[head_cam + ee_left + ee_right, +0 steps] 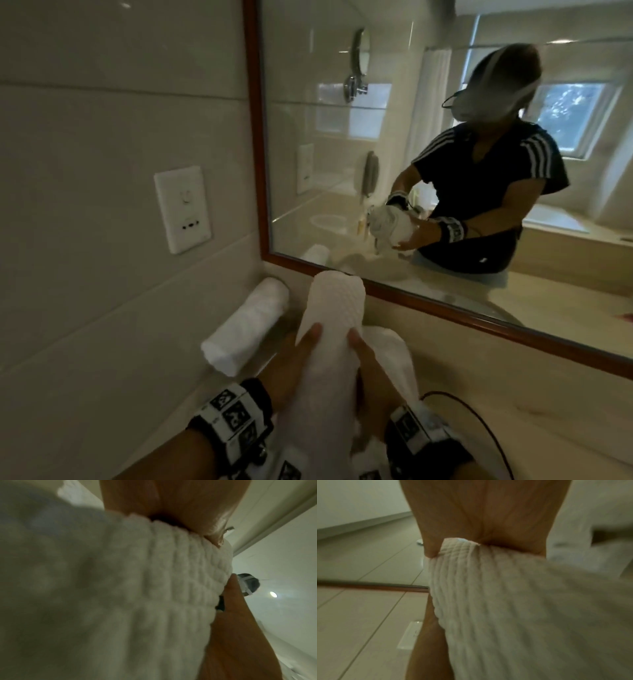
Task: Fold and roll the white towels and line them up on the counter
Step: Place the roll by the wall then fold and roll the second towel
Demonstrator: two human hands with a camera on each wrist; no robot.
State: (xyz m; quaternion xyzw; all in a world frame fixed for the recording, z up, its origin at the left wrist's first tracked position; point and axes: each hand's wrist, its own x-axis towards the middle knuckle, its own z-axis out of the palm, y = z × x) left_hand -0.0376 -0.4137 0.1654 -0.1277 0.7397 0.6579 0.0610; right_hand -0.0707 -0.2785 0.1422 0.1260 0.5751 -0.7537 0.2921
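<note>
I hold a rolled white waffle towel (334, 329) above the counter, its far end pointing at the mirror. My left hand (301, 347) grips its left side with the thumb on top. My right hand (363, 351) grips the right side, where a loose flap (390, 346) of towel hangs out. In the left wrist view the towel (137, 588) fills the frame between the fingers (171, 500) and the thumb. In the right wrist view the fingers (479, 513) curl over the towel (505, 601). A finished towel roll (246, 329) lies on the counter against the left wall.
A wood-framed mirror (445, 310) runs along the back of the beige counter (513, 411). A white socket plate (183, 209) sits on the tiled left wall. A black cable (479, 418) trails from my right wrist over the counter.
</note>
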